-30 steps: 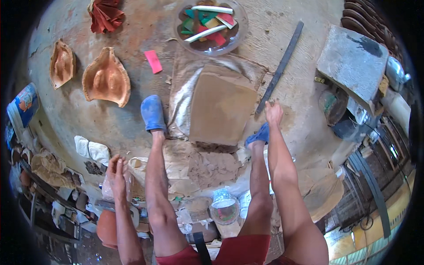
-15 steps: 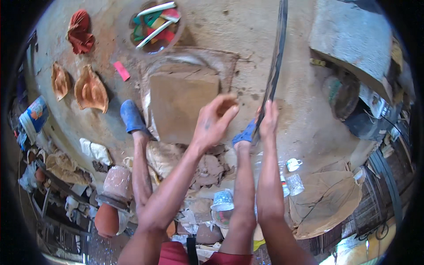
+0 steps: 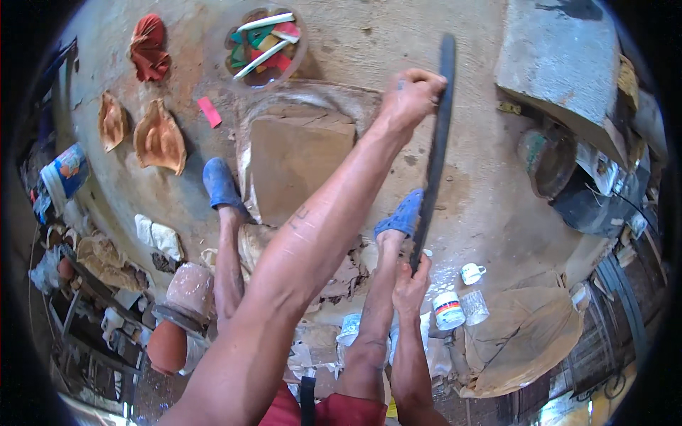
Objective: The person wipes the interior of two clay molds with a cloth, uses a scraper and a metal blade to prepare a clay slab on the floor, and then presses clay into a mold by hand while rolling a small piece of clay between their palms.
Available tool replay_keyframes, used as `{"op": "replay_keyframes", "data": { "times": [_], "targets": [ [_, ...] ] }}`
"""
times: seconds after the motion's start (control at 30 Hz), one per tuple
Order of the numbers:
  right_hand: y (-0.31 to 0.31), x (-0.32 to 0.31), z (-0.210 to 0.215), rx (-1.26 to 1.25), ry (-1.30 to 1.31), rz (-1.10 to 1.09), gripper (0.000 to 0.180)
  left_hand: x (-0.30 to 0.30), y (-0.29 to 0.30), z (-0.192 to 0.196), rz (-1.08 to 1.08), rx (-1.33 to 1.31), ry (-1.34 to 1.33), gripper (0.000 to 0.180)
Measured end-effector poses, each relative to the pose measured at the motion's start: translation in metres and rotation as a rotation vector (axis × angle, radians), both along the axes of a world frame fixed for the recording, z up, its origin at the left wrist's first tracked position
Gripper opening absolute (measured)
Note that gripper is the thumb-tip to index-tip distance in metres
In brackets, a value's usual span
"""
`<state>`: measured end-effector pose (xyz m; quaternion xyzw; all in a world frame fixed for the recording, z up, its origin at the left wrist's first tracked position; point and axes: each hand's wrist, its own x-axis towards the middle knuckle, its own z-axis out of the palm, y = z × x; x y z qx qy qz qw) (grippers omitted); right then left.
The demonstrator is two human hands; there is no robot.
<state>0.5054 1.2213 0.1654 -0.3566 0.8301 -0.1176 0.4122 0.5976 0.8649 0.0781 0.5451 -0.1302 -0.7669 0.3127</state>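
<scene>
Hands [image 3: 412, 96] gripping dark strip [image 3: 435, 156], clay slab [image 3: 298, 156] beside, bowl [image 3: 266, 39] beyond

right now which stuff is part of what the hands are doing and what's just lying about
In hand:
- long dark strip, left hand on its far end, right hand on its near end
- flat clay slab beside it

Lying about:
- bowl of coloured tools
- red cloth
- two curved clay pieces
- cups
- grey stone block
</scene>
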Motion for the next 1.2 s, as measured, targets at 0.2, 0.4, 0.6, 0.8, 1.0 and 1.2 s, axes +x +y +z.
{"op": "replay_keyframes", "data": {
  "times": [0.2,0.4,0.6,0.8,1.0,1.2],
  "targets": [
    [0.033,-0.023,0.013,0.019,-0.105,-0.049,0.052,0.006,0.043,-0.005,0.018,0.028,0.238,0.019],
    [-0.030,-0.022,0.033,0.037,-0.193,-0.165,0.043,0.015,0.194,0.034,-0.051,-0.087,0.266,0.022],
    [-0.106,-0.012,0.039,-0.189,-0.028,0.034,0.043,0.015,0.326,0.079,-0.105,-0.046,0.367,0.026],
    [-0.094,-0.012,0.039,-0.193,0.220,0.362,0.052,0.087,0.263,0.076,-0.337,-0.347,-0.167,0.072],
    [-0.147,-0.030,0.002,-0.177,0.149,0.797,0.051,0.275,0.126,0.084,-0.742,-0.985,-1.337,0.076],
    [-0.219,0.004,-0.083,-0.256,0.142,1.080,0.046,0.375,0.123,-0.006,-0.935,-0.942,-1.114,0.058]
  ]
}}
